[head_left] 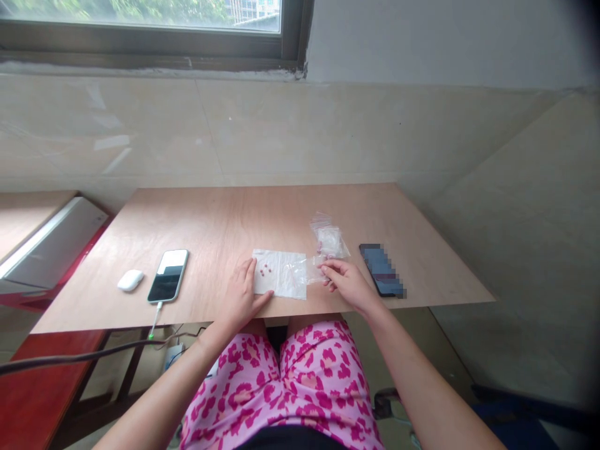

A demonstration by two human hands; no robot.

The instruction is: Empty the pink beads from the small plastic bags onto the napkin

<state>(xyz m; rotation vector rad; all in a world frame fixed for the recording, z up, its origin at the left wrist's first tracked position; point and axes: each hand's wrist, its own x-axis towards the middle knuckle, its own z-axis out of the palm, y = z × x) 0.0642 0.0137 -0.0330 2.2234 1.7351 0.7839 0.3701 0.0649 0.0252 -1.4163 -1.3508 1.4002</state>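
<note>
Daylight entering through window (140,12) at top, lighting scene evenly and brightly. Glare streaking across glossy wall (107,147). Shadows staying soft under table (234,219). Wide-angle lens bending edges; dark vignette creeping in at right corners. Phone (382,270) screen showing pixelated. Focus holding sharp overall.

Plywood table (210,219), tiled wall (281,131), window (140,19) above

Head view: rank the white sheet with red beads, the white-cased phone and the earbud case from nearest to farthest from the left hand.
Measured from the left hand:
1. White sheet with red beads, under its fingers, just to its right.
2. White-cased phone, to its left, cable attached.
3. Earbud case, farther left, beyond the phone.
</note>
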